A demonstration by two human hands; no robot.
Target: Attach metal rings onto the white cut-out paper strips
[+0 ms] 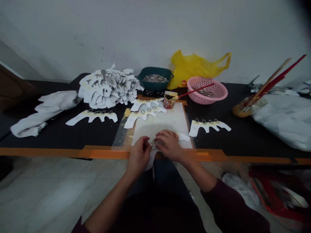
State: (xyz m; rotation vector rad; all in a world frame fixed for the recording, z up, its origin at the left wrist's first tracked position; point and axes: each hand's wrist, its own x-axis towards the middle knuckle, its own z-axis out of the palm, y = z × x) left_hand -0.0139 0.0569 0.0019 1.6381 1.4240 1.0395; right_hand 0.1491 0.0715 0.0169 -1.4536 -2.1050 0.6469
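At the near edge of the dark table [89, 137], the left hand [141, 152] pinches a white cut piece [151, 159] between thumb and fingers, while the right hand [168, 144] bends its fingers over a small metal ring [153, 141] on this piece, and one cannot tell whether they grip it. Beyond the hands, a pale sheet [167, 120] carries a patterned cup [169, 102] with a red stick [196, 90]. Farther back stand a pink basket [207, 101] and a dark green basket [155, 85], beside a yellow bag [194, 64].

Dim light, faint glare on floor [65, 194], stretched edges, dark upper-right corner
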